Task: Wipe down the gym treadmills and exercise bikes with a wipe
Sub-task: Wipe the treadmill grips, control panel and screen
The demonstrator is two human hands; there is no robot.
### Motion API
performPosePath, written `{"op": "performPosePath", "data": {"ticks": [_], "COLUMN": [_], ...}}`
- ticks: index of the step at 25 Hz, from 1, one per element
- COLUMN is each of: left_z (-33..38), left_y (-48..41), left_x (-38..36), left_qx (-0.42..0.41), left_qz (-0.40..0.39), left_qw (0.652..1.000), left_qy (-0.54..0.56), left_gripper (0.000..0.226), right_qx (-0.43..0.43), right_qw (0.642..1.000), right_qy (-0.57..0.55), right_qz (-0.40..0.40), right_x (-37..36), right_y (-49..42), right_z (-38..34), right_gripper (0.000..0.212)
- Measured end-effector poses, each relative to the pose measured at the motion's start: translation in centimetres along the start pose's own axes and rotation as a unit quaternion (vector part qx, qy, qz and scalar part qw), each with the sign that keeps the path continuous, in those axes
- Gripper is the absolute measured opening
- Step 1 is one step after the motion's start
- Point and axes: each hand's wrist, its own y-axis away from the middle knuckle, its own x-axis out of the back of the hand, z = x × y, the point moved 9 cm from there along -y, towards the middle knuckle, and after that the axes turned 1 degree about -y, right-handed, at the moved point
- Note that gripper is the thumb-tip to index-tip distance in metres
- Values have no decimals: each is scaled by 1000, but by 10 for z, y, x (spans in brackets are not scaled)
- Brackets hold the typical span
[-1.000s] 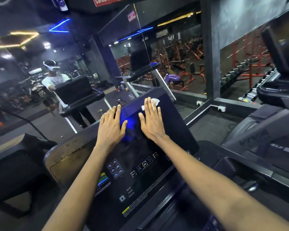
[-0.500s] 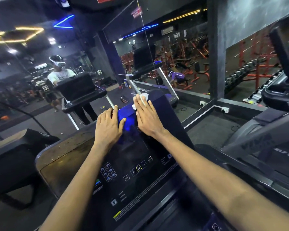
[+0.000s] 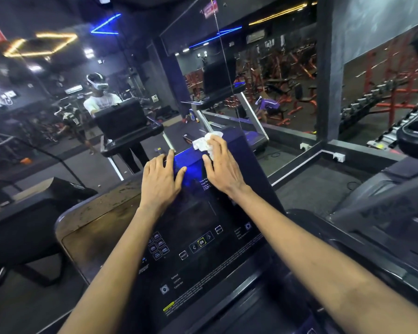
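Pressing crumpled white wipe [image 3: 205, 142] onto glossy black console [image 3: 193, 218] top, right hand [image 3: 223, 168] straight-fingered; left hand [image 3: 161, 182] flat, fingers spread.

We find the treadmill console [image 3: 203, 225] faced in smooth, glossy black plastic, shiny enough to throw back blue light near its top edge. The white wipe [image 3: 206, 142] on it looks soft and crumpled; cloth or paper, we cannot tell. Left of the console, the side panel [image 3: 99, 225] is dull, brownish and speckled, its finish scuffed and rough-looking. Ahead of us the mirror wall [image 3: 263, 75] is polished glass, the pillar [image 3: 328, 68] beside it matt grey, and the floor [image 3: 319, 186] a dark, matt, finely textured surface.
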Motion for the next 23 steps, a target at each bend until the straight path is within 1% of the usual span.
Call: {"op": "performPosePath", "data": {"ticks": [2,4,6,8,11,14,15,18,20,22,23], "left_z": [2,6,8,8,8,9,11,22,26,27,27], "left_y": [-2,-5,-8,-9,-8,-8,-9,-14,-19,-22,-21], "left_x": [0,-2,-4,-4,-5,-5,-5,-4,-5,-5,-5], "left_qx": [0,-12,-27,-27,-20,-20,-24,-60,-80,-90,-95], "left_qz": [-4,-11,-22,-27,-24,-21,-21,-24,-31,-28,-20], "left_qw": [1000,1000,999,999,999,999,999,997,995,994,994], "left_qy": [11,16,17,16,9,16,23,50,56,50,41], "left_gripper": [67,70,72,72,71,66,64,63,63,63,62], "right_qx": [20,-20,-81,-103,-101,-123,-117,-84,-113,-174,-192], "right_qw": [998,994,991,989,991,989,989,988,981,973,970], "right_qy": [56,103,105,108,93,59,71,131,154,151,146], "right_qz": [-25,-25,-14,-3,13,54,48,-9,-22,-19,-21], "right_x": [-6,-5,-2,-5,-1,17,17,-1,-5,-1,0], "right_y": [0,-5,-4,15,40,24,19,21,26,25,24], "right_z": [-3,3,12,14,17,23,20,13,25,41,45], "right_gripper": [52,58,64,67,59,48,50,58,64,70,73]}}
